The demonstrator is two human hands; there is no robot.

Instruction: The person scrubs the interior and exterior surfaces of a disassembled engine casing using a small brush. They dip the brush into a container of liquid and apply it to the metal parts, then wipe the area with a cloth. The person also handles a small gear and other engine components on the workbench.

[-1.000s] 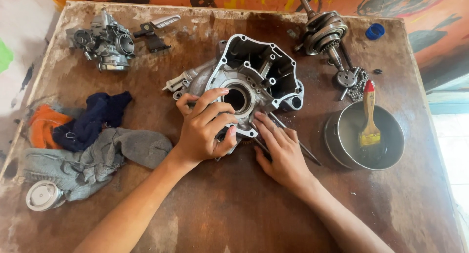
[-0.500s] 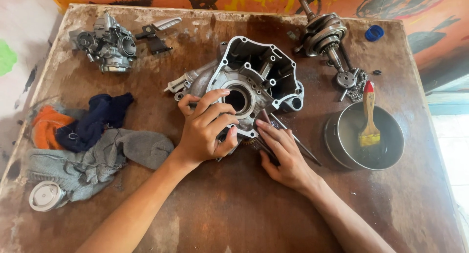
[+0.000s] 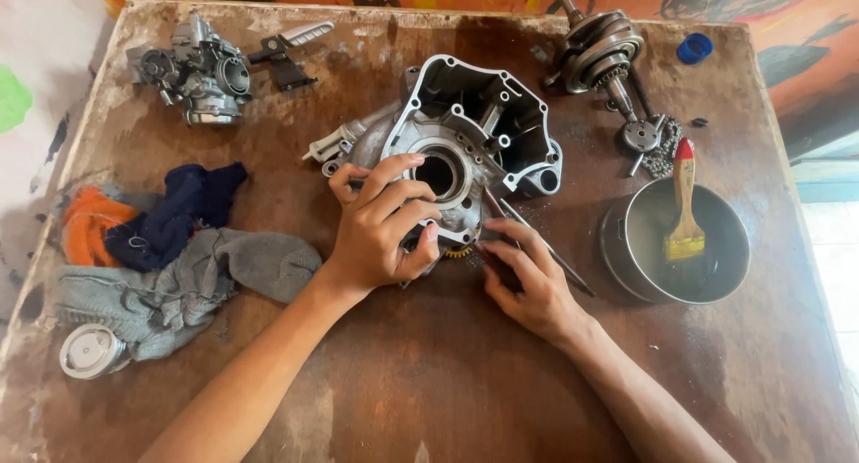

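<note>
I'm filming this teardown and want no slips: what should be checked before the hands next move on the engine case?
1. Left hand steadying the engine case: ok, fingers wrap its lower edge.
2. Right hand has the thin tool: cannot tell, fingers lie over it, grip hidden.
3. Case flat on the table: ok, it appears to rest level.
4. Small gear under the case edge: cannot tell, mostly hidden.
5. Rags away from the case: ok, left of the forearm.
6. Brush parked: ok, lying in the metal bowl.
</note>
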